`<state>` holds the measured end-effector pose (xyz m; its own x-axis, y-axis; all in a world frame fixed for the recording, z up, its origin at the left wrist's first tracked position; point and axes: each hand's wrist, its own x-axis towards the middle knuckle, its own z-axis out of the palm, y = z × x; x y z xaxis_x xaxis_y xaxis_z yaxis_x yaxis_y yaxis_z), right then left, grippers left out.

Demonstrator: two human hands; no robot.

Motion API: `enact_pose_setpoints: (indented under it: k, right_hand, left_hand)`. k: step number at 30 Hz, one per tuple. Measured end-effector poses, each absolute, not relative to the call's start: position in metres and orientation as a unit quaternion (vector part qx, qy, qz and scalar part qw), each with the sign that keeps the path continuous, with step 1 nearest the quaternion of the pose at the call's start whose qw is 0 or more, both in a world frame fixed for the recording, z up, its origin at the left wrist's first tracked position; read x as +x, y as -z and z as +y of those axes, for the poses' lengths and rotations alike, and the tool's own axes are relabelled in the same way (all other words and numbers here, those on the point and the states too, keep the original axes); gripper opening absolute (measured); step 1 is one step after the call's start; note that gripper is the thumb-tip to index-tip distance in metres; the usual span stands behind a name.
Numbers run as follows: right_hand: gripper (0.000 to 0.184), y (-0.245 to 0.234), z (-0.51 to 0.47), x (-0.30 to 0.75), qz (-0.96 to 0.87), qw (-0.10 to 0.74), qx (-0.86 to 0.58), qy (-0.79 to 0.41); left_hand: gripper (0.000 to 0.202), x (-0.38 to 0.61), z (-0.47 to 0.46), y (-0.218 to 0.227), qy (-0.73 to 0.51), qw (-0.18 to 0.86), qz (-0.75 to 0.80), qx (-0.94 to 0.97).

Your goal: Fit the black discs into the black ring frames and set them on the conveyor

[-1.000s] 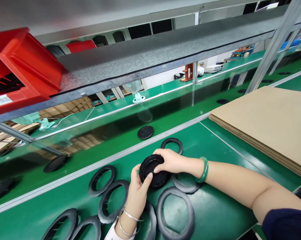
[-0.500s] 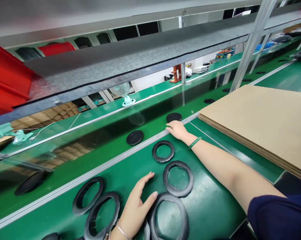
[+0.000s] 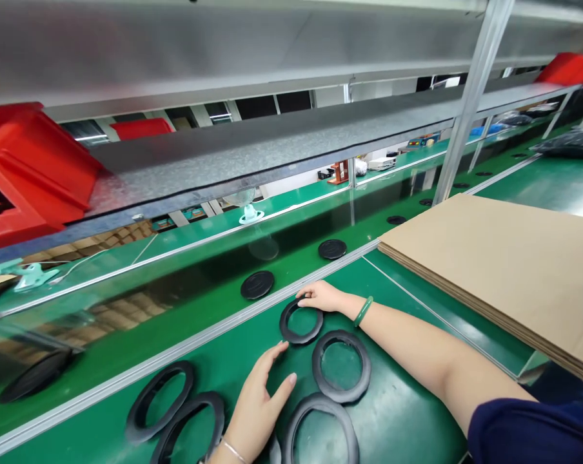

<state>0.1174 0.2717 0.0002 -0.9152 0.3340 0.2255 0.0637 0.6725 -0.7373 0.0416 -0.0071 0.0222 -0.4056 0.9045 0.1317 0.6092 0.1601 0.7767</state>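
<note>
My right hand [image 3: 323,296] reaches across the green table [image 3: 407,412] with its fingers curled on the far rim of a black ring [image 3: 301,321]. A green bangle is on that wrist. My left hand [image 3: 258,403] lies open on the table and holds nothing. Its fingertips stop just short of the same ring. Two more black rings [image 3: 341,365] [image 3: 320,428] lie right of my left hand. Two others [image 3: 160,403] [image 3: 189,425] lie to its left. On the conveyor belt [image 3: 185,290] beyond the rail lie black round lids [image 3: 257,284] [image 3: 332,249].
A stack of cardboard sheets [image 3: 504,258] covers the table at the right. A grey shelf [image 3: 253,148] hangs low over the belt, with a red bin [image 3: 25,174] at the left. A metal post [image 3: 465,109] stands behind the cardboard. Further lids [image 3: 396,220] lie along the belt.
One second ago both hands held a black lid. My right hand set it on the belt, then drew back to the nearest ring. My left hand opened and stays on the table.
</note>
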Motion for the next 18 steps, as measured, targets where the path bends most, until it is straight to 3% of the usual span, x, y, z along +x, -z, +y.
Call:
enact_pose_setpoints:
  k: [5, 10, 14, 18]
  right_hand:
    - [0.017, 0.001, 0.283, 0.118, -0.895, 0.227, -0.147, -0.354]
    - [0.029, 0.005, 0.33, 0.133, -0.866, 0.311, -0.303, -0.248]
    - [0.05, 0.014, 0.366, 0.141, -0.863, 0.282, -0.363, -0.207]
    - [0.05, 0.02, 0.364, 0.14, -0.897, 0.232, -0.32, -0.197]
  left_hand:
    - [0.058, 0.031, 0.03, -0.016, -0.327, 0.06, 0.734, 0.592]
    - [0.053, 0.035, 0.045, -0.007, -0.178, 0.063, 0.746, 0.639]
    - [0.042, 0.032, 0.039, -0.014, -0.178, 0.104, 0.741, 0.639]
    - [0.041, 0.037, 0.034, -0.023, -0.213, 0.125, 0.738, 0.628]
